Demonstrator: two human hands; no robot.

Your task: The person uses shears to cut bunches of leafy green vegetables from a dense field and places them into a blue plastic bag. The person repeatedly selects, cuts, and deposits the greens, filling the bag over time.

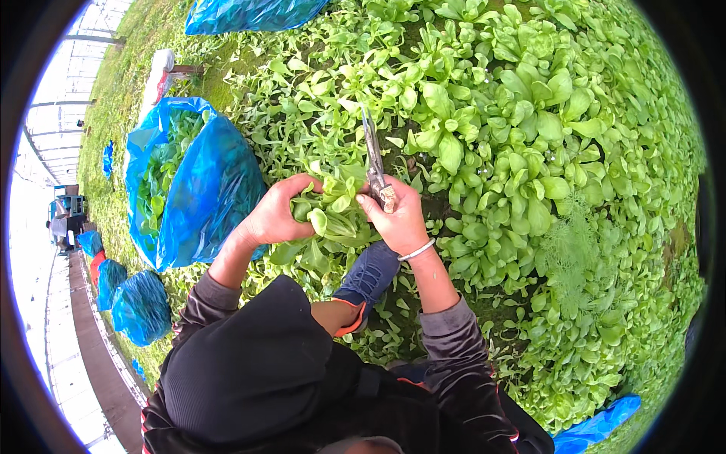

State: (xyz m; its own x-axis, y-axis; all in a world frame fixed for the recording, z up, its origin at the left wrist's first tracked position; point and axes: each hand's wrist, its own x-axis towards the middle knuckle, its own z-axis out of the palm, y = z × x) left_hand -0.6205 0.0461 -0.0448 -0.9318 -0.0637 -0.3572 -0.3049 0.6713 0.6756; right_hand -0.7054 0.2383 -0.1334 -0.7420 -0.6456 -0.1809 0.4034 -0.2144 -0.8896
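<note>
My left hand (279, 213) grips a bunch of cut leafy greens (336, 205), its fingers curled around the stems and leaves. A pair of metal scissors (374, 156) is held in my right hand (401, 222), blades pointing away from me and looking nearly closed. The thumb and fingertips of that hand also reach the right edge of the bunch. Just left of my left hand stands a blue plastic bag (210, 187), its mouth open and leafy greens (170, 170) inside. Below the bunch is my blue shoe (371, 272) among the plants.
Dense leafy plants (533, 119) cover the bed ahead and to the right, with a feathery plant (578, 258) among them. Other blue bags (142, 306) stand at left beside a path (93, 340); another (255, 14) lies ahead. A blue plastic sheet or bag (598, 425) is at lower right.
</note>
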